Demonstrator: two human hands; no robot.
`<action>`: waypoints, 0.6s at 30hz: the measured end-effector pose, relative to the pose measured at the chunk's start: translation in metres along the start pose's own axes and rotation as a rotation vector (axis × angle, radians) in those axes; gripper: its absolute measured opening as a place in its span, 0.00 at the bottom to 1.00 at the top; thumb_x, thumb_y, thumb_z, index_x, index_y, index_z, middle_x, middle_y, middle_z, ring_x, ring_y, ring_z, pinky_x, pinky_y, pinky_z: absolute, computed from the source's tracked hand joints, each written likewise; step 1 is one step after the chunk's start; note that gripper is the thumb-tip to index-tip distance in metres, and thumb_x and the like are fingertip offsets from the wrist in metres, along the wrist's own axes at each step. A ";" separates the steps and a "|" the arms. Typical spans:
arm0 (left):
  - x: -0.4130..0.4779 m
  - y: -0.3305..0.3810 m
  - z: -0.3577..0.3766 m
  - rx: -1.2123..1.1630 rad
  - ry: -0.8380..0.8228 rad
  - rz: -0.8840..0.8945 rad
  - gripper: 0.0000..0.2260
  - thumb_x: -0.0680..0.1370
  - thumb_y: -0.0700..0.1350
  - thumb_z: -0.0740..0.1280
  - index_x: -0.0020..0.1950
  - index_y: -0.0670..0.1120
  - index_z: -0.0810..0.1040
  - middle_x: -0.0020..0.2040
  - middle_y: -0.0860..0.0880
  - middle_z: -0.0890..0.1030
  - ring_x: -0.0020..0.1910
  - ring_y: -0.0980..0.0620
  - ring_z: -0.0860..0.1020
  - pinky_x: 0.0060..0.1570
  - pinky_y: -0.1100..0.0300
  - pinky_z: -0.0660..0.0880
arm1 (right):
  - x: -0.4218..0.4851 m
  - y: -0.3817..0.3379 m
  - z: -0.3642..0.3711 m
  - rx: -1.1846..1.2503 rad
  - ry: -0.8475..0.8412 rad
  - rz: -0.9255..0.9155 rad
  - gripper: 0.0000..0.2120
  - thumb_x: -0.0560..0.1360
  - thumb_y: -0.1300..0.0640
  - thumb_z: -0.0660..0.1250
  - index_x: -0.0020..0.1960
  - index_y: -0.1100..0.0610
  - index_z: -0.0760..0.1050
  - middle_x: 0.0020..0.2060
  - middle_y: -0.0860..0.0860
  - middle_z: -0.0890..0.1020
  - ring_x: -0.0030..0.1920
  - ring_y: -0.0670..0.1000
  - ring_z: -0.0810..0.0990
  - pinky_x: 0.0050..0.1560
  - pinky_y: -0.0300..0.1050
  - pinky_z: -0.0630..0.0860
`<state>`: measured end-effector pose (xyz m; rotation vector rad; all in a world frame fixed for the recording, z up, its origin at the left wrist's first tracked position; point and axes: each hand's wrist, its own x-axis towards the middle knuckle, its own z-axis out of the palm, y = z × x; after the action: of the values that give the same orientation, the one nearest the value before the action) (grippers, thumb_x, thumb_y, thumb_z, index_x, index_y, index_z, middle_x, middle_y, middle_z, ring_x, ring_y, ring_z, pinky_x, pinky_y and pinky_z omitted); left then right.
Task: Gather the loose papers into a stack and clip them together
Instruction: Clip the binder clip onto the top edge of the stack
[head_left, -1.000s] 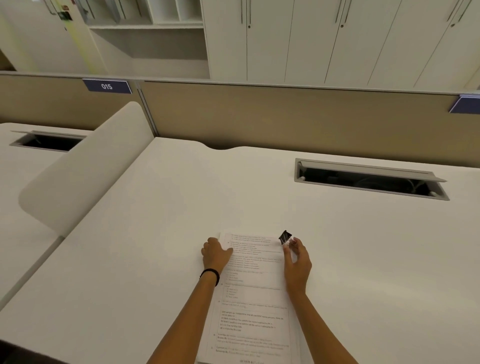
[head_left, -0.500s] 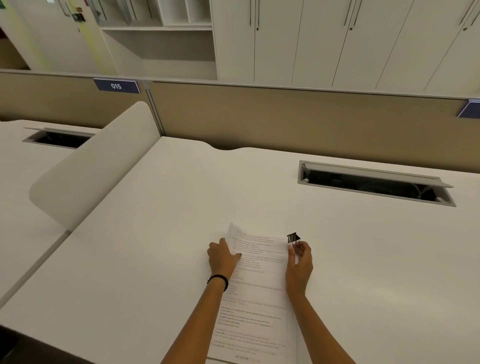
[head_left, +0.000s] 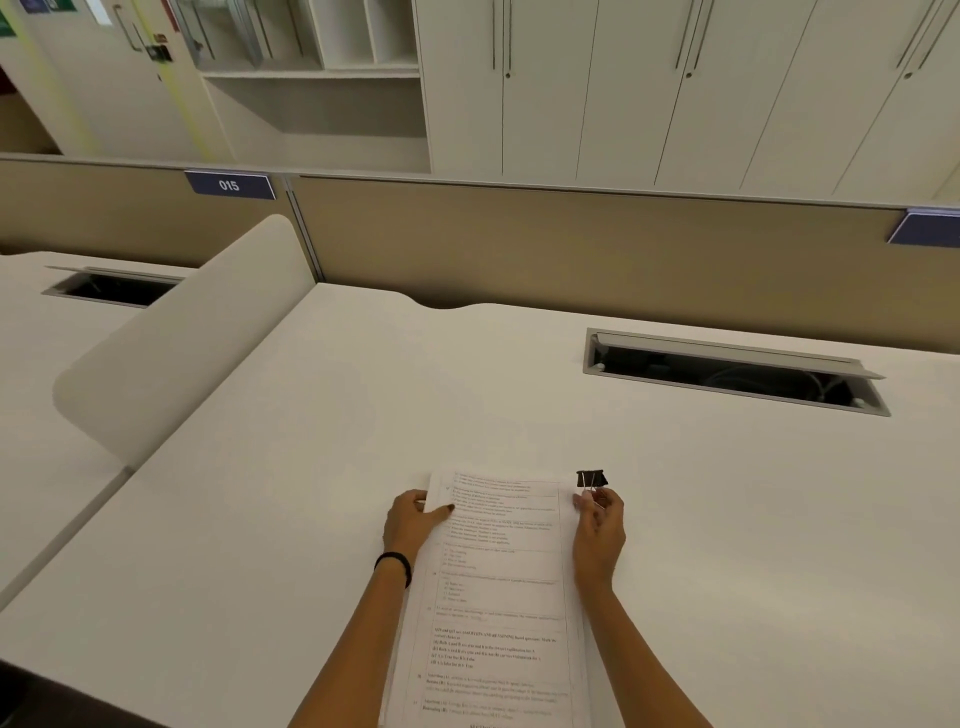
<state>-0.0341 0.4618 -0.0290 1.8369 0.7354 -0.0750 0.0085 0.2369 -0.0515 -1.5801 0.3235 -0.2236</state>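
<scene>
Printed papers (head_left: 498, 597) lie stacked on the desk (head_left: 727, 545), the left hand (head_left: 413, 522) gripping their left edge. The right hand (head_left: 600, 525) pinches a binder clip (head_left: 590, 478) by its handles beside the far right corner. Any unsquared sheet could escape its bite.

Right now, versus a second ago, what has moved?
The right hand has drawn the clip rightward, off the far right corner of the papers. It now hangs just clear of them, still pinched. The left hand now grips their left edge, thumb on top. The papers stay stacked on the desk, unclipped.
</scene>
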 end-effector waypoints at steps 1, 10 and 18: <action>-0.006 0.004 0.000 -0.074 -0.070 0.026 0.09 0.71 0.45 0.73 0.48 0.44 0.79 0.50 0.43 0.82 0.49 0.44 0.80 0.49 0.53 0.78 | 0.001 0.000 0.000 0.003 0.002 0.016 0.09 0.78 0.56 0.60 0.55 0.58 0.69 0.48 0.55 0.80 0.50 0.53 0.79 0.50 0.40 0.73; -0.048 0.039 0.015 -0.313 -0.158 0.268 0.09 0.79 0.49 0.61 0.57 0.53 0.74 0.53 0.47 0.81 0.49 0.50 0.82 0.43 0.58 0.80 | 0.006 -0.015 -0.013 0.075 0.153 0.200 0.14 0.80 0.53 0.54 0.58 0.62 0.66 0.52 0.60 0.77 0.54 0.59 0.77 0.51 0.46 0.72; -0.065 0.115 0.049 -0.345 -0.088 0.492 0.06 0.79 0.48 0.60 0.55 0.52 0.72 0.47 0.51 0.80 0.41 0.57 0.81 0.34 0.67 0.78 | 0.049 -0.075 -0.046 0.100 0.150 0.300 0.18 0.79 0.47 0.52 0.60 0.58 0.69 0.56 0.56 0.76 0.57 0.57 0.74 0.59 0.55 0.73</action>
<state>-0.0124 0.3663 0.0722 1.6206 0.2022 0.2746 0.0438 0.1778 0.0221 -1.3989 0.6510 -0.1235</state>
